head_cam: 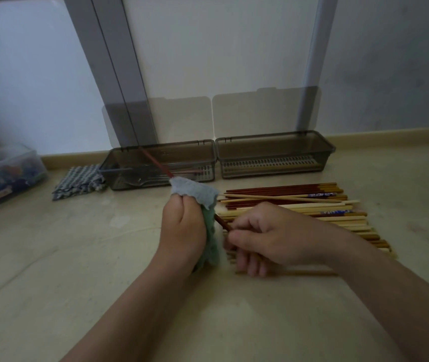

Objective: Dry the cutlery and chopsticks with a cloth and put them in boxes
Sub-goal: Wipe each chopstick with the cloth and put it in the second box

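Left hand (pixel 182 231) grips cloth (pixel 195 194) round my red chopstick (pixel 156 162) — right hand (pixel 273 236) pinches its near end, tip facing left box (pixel 111 163).

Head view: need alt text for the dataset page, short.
A person's left hand grips a blue-green cloth wrapped round a dark red chopstick, while the right hand pinches its near end. A pile of chopsticks lies on the floor to the right. Behind, lids open, stand the left box, holding some cutlery, and the right box.
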The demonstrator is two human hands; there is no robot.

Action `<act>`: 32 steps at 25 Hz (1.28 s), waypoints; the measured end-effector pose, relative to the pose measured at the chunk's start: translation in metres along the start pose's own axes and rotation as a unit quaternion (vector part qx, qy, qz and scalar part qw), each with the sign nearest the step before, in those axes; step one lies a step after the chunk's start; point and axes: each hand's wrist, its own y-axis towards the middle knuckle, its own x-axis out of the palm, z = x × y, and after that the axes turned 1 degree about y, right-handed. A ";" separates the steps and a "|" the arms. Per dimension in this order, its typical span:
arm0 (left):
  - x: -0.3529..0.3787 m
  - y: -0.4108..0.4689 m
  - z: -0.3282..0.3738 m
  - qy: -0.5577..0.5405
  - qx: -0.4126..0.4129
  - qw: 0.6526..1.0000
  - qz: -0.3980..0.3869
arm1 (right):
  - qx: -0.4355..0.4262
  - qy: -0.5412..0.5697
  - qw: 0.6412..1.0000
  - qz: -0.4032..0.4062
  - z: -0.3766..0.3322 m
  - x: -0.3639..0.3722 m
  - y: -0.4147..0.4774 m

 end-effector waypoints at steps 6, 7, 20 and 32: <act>0.000 -0.009 -0.002 0.104 0.048 0.979 -0.166 | 0.007 0.074 0.997 -0.018 0.002 0.011 0.003; -0.001 -0.010 0.000 0.092 0.066 0.977 -0.183 | 0.014 0.079 0.996 -0.036 0.002 0.008 0.002; -0.007 -0.015 0.004 0.108 0.016 0.919 -0.379 | -0.009 0.410 0.822 0.395 0.013 -0.049 0.012; -0.007 -0.011 -0.001 0.059 -0.040 0.936 -0.344 | 0.097 -0.423 0.800 0.415 0.035 -0.130 0.094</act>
